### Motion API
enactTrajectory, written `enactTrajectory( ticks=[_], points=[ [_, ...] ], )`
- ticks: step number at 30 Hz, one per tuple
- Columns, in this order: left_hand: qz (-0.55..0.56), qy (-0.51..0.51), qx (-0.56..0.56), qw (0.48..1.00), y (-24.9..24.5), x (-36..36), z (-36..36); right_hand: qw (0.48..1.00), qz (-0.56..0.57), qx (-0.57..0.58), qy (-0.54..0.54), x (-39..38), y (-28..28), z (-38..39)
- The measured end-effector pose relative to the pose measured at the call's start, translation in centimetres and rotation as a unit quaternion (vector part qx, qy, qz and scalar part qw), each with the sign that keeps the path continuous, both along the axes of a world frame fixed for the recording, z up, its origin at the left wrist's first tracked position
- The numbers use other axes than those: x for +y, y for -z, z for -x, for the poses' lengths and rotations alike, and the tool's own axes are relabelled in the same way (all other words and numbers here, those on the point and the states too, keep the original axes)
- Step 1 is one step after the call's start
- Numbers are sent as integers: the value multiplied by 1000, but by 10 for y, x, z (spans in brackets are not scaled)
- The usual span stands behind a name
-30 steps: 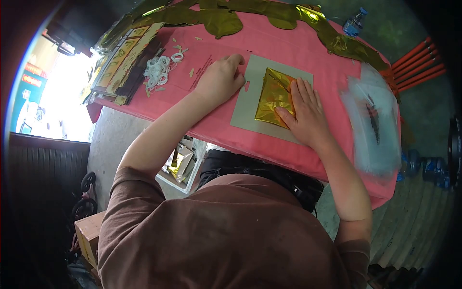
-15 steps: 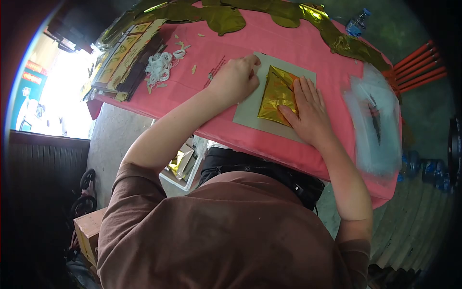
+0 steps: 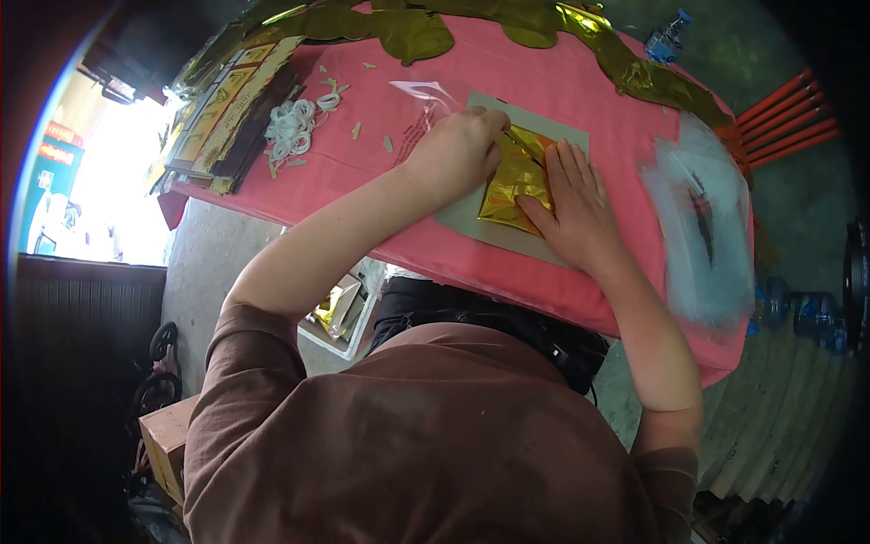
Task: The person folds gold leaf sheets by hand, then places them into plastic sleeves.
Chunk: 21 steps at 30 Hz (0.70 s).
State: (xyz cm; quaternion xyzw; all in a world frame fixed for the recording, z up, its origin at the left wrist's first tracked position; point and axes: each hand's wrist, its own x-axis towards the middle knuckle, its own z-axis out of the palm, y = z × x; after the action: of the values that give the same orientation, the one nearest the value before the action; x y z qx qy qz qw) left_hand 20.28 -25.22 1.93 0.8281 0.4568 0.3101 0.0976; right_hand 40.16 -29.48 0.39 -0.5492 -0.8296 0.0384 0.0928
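A folded gold foil piece [image 3: 518, 181] lies on a grey card [image 3: 560, 127] in front of me. My right hand [image 3: 576, 195] rests flat on the foil's right side, fingers stretched out and thumb apart. My left hand [image 3: 458, 154] is closed above the foil's upper left edge. Its fingertips are turned away, so what they pinch is hidden. A clear plastic bag [image 3: 426, 104] with printed lettering lies behind and beside the left hand, its far edge raised and catching light.
White rubber bands [image 3: 292, 127] and small pale scraps lie to the left, near a stack of printed cards [image 3: 227, 118]. Gold foil balloons [image 3: 415, 34] line the far edge. A pile of clear plastic bags [image 3: 698, 227] sits at right. A bottle [image 3: 666, 38] stands beyond the table.
My left hand has moved right, from the card's left edge onto the foil's edge. The clear bag's far edge has lifted. My right hand stays flat on the foil.
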Motion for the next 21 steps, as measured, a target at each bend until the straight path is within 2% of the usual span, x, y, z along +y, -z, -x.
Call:
enactTrajectory(
  ticks=[4,6,12,14,17,21],
  points=[
    [11,40,57,998,10,1,5,1000,0,8,-3,-1,-1,-1],
    [16,12,100,995,10,-3,3,1000,4,13,-4,-2,0,-1],
    [12,27,83,996,7,-4,3,994,96,48,-29,9,-12,-23],
    [21,28,90,995,8,-2,4,979,177,44,-89,15,-23,-41],
    [30,29,94,995,9,-1,4,968,232,58,-71,10,-39,-54],
    [34,44,96,994,8,1,5,973,210,40,-85,9,-31,-58]
  ],
)
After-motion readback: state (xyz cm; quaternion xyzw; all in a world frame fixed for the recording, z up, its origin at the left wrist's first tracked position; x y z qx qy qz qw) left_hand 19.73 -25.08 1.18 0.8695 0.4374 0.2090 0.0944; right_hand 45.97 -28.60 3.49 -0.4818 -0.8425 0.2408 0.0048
